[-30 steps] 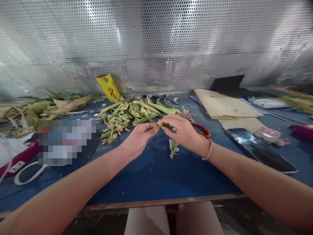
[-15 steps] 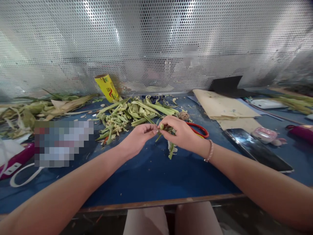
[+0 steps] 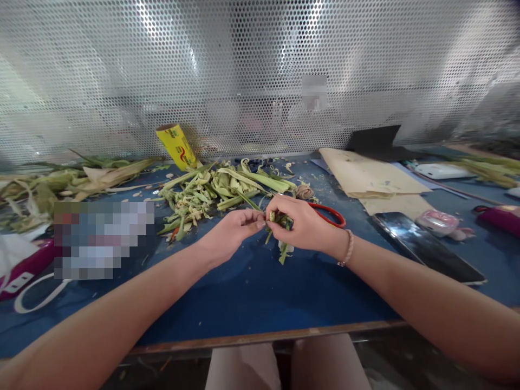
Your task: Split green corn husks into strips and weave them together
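Observation:
My right hand (image 3: 293, 219) is closed around a small bunch of green plant pieces (image 3: 286, 245), with pale green ends hanging below the fingers. My left hand (image 3: 238, 230) pinches beside it, its fingertips meeting the right thumb and forefinger; what lies between them is too small to make out. Just behind both hands spreads a pile of pale green stalks and leaves (image 3: 227, 184). A brownish rolled bit (image 3: 304, 190) rests at the pile's right end. Past the right wrist, a red loop (image 3: 335, 215) shows, partly covered by the hand.
A yellow tube (image 3: 176, 147) leans at the back against the perforated metal panel (image 3: 252, 70). Dry leaves (image 3: 97, 176) lie far left. On the right are brown paper sheets (image 3: 374, 176), a phone (image 3: 426, 246) and a pink case (image 3: 439, 222). The blue table's wooden edge (image 3: 260, 340) runs in front.
My right fingers have curled further around the plant pieces. The left fingertips have shifted slightly right, staying against the right hand. The pile has not visibly moved.

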Available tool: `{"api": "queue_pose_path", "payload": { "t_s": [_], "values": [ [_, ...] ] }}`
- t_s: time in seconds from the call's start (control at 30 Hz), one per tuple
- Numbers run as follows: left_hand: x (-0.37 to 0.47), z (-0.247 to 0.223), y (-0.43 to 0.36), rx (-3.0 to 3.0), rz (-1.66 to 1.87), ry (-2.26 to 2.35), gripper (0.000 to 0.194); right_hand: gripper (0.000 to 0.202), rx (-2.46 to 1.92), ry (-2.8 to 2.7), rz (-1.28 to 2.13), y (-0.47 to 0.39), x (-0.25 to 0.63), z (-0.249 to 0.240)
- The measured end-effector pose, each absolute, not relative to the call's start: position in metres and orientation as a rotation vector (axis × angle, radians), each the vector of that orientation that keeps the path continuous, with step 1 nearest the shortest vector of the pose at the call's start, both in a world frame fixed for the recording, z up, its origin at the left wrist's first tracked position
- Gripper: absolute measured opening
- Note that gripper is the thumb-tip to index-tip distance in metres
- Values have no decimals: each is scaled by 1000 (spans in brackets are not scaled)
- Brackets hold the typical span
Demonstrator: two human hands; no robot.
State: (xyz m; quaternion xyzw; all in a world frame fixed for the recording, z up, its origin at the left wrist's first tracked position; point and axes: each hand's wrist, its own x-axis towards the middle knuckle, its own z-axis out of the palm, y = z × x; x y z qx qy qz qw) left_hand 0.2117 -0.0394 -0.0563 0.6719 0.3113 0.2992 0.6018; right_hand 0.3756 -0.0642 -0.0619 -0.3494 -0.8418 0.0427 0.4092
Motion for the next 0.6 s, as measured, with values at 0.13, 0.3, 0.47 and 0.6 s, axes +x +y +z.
{"api": "queue_pose_path", "payload": {
  "t_s": [0.13,0.3,0.47,0.6],
  "values": [
    [211,-56,-39,1571,672,742,16,8,-855,-2157,90,-63,379,-62],
    [209,-56,-37,1592,634,759,16,8,-838,-2191,48,-62,381,-63],
    [208,-56,-35,1657,690,764,17,7,-829,-2195,14,-59,382,-64],
    [205,-54,-38,2007,875,776,22,7,-806,-2178,-17,-59,381,-65]
  ]
}}
